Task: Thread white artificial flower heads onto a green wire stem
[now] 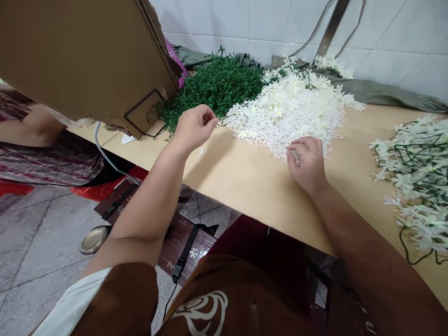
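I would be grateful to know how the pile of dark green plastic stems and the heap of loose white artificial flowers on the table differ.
The pile of dark green plastic stems is thin and wiry, while the heap of loose white artificial flowers shows broad petals. The green pile lies beside the cardboard box; the white heap lies farther right. Both are tangled mounds near the tiled wall.

Two heaps of white flowers (297, 109) (425, 172), one heap of green stems (222, 84), one cardboard box (80, 56) and one table (252, 182) were there; single flowers and stems were too crowded to count.
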Demonstrator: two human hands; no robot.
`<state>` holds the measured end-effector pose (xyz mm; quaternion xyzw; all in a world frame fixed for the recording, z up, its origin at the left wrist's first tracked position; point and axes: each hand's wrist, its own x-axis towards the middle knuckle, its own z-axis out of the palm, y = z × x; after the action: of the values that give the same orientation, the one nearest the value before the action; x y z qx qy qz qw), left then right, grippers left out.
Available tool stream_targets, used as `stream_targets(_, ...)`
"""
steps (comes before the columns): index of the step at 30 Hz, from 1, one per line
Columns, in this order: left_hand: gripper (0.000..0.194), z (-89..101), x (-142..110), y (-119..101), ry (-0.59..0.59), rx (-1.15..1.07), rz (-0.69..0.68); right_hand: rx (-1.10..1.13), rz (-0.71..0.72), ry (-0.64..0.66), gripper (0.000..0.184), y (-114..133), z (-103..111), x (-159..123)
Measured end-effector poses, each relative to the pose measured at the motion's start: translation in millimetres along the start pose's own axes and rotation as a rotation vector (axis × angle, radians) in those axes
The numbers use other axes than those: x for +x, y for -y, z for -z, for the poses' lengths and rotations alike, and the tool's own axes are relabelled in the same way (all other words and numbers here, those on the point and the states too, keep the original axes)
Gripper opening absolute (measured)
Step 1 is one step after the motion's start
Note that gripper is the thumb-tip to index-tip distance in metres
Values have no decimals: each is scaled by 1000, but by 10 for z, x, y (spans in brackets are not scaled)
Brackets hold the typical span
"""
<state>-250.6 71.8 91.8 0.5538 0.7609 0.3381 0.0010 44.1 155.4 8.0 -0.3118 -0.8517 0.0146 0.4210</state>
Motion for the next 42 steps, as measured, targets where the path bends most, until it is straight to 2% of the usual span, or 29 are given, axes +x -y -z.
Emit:
stream_targets(4,4,-3,-232,366,-184,-181,92,-12,45,-43,12,48,0,2)
stream_targets(6,5,5,-353,475,-221,-285,142,2,75,-21,13,128,-26,8)
stream_targets(8,8,-15,-458,487,-207,-386,155,16,103,39,15,226,-76,15)
stream_targets(10,9,-64,-539,394,-121,-392,111,1,123,106,16,312,-137,24)
stream_targets(12,10,-127,-600,214,8,-309,-11,-50,106,157,17,352,-185,37)
stream_targets(14,11,-188,-651,-12,197,-255,-152,-112,59,189,18,330,-199,54)
stream_targets(18,9,-290,-720,-420,540,-83,-391,-216,-20,214,19,134,-121,80)
stream_targets(21,12,-363,-667,-590,695,-23,-463,-237,-53,201,18,-33,-38,84)
stream_targets(23,14,-410,-539,-636,692,2,-436,-232,-64,189,17,-109,-6,86)
stream_targets(27,12,-506,-93,-608,459,86,-296,-221,-53,158,18,-175,8,104)
stream_targets(29,8,-569,136,-567,390,111,-247,-217,-56,138,20,-183,11,111)
stream_targets(32,13,-692,359,-522,428,183,-245,-213,-86,103,14,-185,21,105)
stream_targets(36,24,-840,417,-508,576,321,-250,-235,-129,117,11,-181,33,82)
stream_targets(39,22,-860,397,-479,544,297,-227,-223,-152,95,14,-199,51,86)
stream_targets(42,22,-795,392,-406,474,258,-197,-154,-171,-2,12,-250,91,110)
